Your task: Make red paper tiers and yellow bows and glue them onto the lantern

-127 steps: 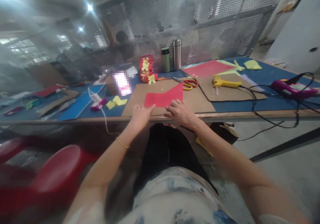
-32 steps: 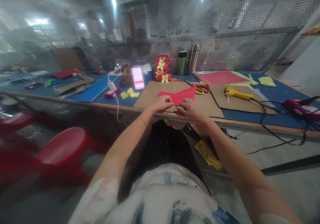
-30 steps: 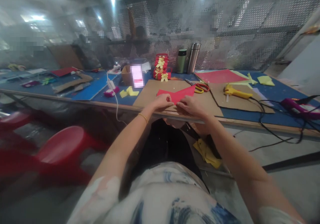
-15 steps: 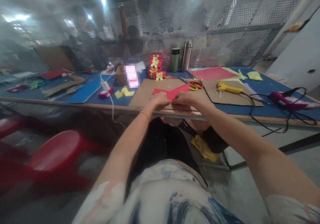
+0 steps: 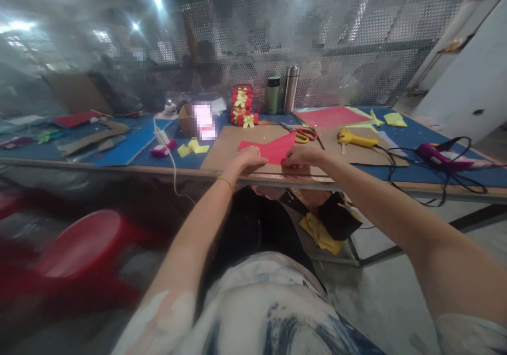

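A folded sheet of red paper (image 5: 273, 151) lies over the brown cardboard (image 5: 222, 143) near the table's front edge. My left hand (image 5: 251, 158) is closed on the paper's left part, with its fingertips at the near edge. At the lower right edge, my right hand (image 5: 301, 157) pinches the same sheet. The paper's right end rises toward a pair of scissors (image 5: 304, 134) with red and yellow handles. How the fingers meet under the paper is hidden.
A yellow glue gun (image 5: 356, 137) with a black cord lies to the right. Red decorations with yellow bows (image 5: 242, 104), a green bottle (image 5: 273, 96) and a steel flask (image 5: 291, 91) stand behind. Yellow paper pieces (image 5: 193, 147) and a lit phone (image 5: 205, 120) are left. A red stool (image 5: 83, 244) stands below.
My right hand has moved right along the paper's near edge, away from my left hand, and more red paper shows between them. The view has shifted slightly.
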### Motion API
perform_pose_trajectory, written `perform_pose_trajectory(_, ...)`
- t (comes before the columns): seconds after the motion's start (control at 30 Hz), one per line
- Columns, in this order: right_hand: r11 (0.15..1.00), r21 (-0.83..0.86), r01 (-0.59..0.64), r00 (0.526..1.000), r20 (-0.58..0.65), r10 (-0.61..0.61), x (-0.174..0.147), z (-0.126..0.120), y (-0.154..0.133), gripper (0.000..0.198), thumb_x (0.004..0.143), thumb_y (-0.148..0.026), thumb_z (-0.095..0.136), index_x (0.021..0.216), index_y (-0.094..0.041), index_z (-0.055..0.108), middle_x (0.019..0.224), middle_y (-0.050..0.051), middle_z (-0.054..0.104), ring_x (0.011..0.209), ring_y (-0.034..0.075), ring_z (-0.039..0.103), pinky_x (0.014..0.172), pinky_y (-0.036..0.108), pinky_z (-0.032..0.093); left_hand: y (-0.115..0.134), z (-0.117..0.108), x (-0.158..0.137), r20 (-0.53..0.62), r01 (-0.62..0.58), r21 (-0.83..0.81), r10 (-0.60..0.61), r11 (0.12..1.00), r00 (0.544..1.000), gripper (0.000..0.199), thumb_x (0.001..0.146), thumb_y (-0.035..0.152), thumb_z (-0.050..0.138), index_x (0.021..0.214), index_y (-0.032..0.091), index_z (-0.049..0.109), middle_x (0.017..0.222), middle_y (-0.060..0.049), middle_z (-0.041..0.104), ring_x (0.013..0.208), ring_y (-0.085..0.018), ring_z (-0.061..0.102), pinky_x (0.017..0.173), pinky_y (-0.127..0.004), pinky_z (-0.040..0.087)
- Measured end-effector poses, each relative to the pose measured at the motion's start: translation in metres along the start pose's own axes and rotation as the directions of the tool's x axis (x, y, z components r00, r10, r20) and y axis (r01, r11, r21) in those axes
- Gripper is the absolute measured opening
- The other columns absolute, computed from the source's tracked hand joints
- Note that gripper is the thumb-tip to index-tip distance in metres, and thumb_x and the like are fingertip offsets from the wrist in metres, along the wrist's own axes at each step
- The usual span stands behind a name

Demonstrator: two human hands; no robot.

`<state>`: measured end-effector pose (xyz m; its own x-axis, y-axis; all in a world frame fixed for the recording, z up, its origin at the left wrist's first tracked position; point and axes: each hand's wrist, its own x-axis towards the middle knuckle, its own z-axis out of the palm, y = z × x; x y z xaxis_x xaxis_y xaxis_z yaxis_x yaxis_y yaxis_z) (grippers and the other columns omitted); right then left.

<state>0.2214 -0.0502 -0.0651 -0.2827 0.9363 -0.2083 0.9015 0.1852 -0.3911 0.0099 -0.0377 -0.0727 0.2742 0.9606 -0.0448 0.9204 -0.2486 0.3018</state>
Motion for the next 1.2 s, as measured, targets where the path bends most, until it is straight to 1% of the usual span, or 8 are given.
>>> perform_pose_trajectory(0.27, 0.999, -0.017, -0.031, 1.0, 0.002, 0.031, -0.01, -0.004, 0.015, 0.031, 0.086, -0.024, 0.069, 0.057, -0.019, 0.065, 0.06, 0.004, 0.068, 0.058, 0.016, 0.064, 0.059, 0.026, 0.052, -0.003, 0.002, 0.003, 0.007, 0.005, 0.005, -0.005, 1.0, 1.0, 0.02, 0.085, 0.04, 0.07, 0.088, 0.02, 0.071, 0.091, -0.008, 0.075, 0.08, -0.022, 0.067, 0.065, -0.028, 0.045)
perform_pose_trajectory(0.4, 0.993, -0.102, -0.06, 0.992, -0.114, 0.048, -0.024, -0.009, 0.024, 0.028, 0.086, -0.022, 0.069, 0.059, -0.019, 0.067, 0.06, 0.006, 0.068, 0.061, 0.019, 0.065, 0.059, 0.028, 0.047, 0.001, -0.002, -0.002, 0.006, 0.007, 0.02, -0.007, 1.0, 1.0, 0.021, 0.085, 0.04, 0.069, 0.086, 0.02, 0.069, 0.091, -0.008, 0.075, 0.082, -0.022, 0.067, 0.065, -0.029, 0.043)
perform_pose_trajectory(0.5, 0.984, -0.173, -0.045, 0.944, -0.328, -0.014, -0.03, -0.003, 0.02, 0.02, 0.093, -0.023, 0.06, 0.081, -0.017, 0.076, 0.08, 0.011, 0.075, 0.079, 0.024, 0.068, 0.066, 0.03, 0.043, 0.004, -0.006, -0.007, -0.004, 0.01, 0.041, -0.01, 0.999, 1.0, 0.021, 0.085, 0.04, 0.069, 0.087, 0.019, 0.068, 0.092, -0.009, 0.076, 0.082, -0.023, 0.068, 0.066, -0.029, 0.044)
perform_pose_trajectory(0.57, 0.976, -0.215, 0.025, 0.907, -0.406, -0.113, -0.026, 0.009, 0.012, 0.024, 0.096, -0.022, 0.054, 0.09, -0.017, 0.077, 0.09, 0.012, 0.076, 0.085, 0.023, 0.067, 0.071, 0.03, 0.041, 0.006, -0.007, -0.009, -0.012, 0.01, 0.058, -0.01, 0.998, 1.0, 0.023, 0.085, 0.041, 0.069, 0.09, 0.019, 0.068, 0.095, -0.01, 0.077, 0.084, -0.024, 0.069, 0.068, -0.029, 0.045)
perform_pose_trajectory(0.67, 0.949, -0.259, 0.181, 0.87, -0.408, -0.277, -0.013, 0.032, 0.002, 0.023, 0.096, -0.016, 0.055, 0.089, -0.016, 0.076, 0.098, 0.013, 0.075, 0.088, 0.021, 0.063, 0.077, 0.028, 0.041, 0.01, -0.007, -0.009, -0.016, 0.019, 0.082, -0.017, 0.996, 1.0, 0.03, 0.086, 0.048, 0.068, 0.095, 0.019, 0.068, 0.1, -0.012, 0.077, 0.089, -0.026, 0.07, 0.071, -0.03, 0.046)
perform_pose_trajectory(0.8, 0.918, -0.267, 0.293, 0.808, -0.445, -0.387, -0.001, 0.054, 0.009, 0.025, 0.096, -0.01, 0.05, 0.09, -0.014, 0.074, 0.097, 0.014, 0.07, 0.085, 0.021, 0.057, 0.077, 0.03, 0.039, 0.014, -0.008, -0.009, 0.005, 0.034, 0.087, -0.035, 0.996, 0.999, 0.036, 0.082, 0.053, 0.069, 0.094, 0.019, 0.065, 0.098, -0.014, 0.075, 0.091, -0.028, 0.068, 0.071, -0.031, 0.044)
perform_pose_trajectory(1.0, 0.901, -0.24, 0.36, 0.731, -0.527, -0.433, 0.004, 0.065, 0.031, 0.028, 0.101, -0.02, 0.05, 0.083, -0.016, 0.071, 0.088, 0.011, 0.062, 0.08, 0.023, 0.049, 0.072, 0.033, 0.033, 0.002, -0.008, -0.006, 0.063, -0.018, 0.006, 0.018, 1.0, 0.998, 0.022, 0.079, 0.04, 0.069, 0.079, 0.021, 0.059, 0.077, -0.003, 0.066, 0.072, -0.02, 0.061, 0.06, -0.029, 0.037)
perform_pose_trajectory(1.2, 0.891, -0.266, 0.367, 0.703, -0.549, -0.453, 0.01, 0.068, 0.032, 0.026, 0.1, -0.019, 0.051, 0.084, -0.018, 0.071, 0.089, 0.009, 0.063, 0.084, 0.022, 0.052, 0.074, 0.032, 0.034, -0.021, -0.008, 0.005, 0.08, -0.102, -0.051, 0.106, 0.993, 0.991, 0.012, 0.077, 0.03, 0.065, 0.077, 0.022, 0.056, 0.071, 0.001, 0.062, 0.067, -0.016, 0.056, 0.06, -0.026, 0.039)
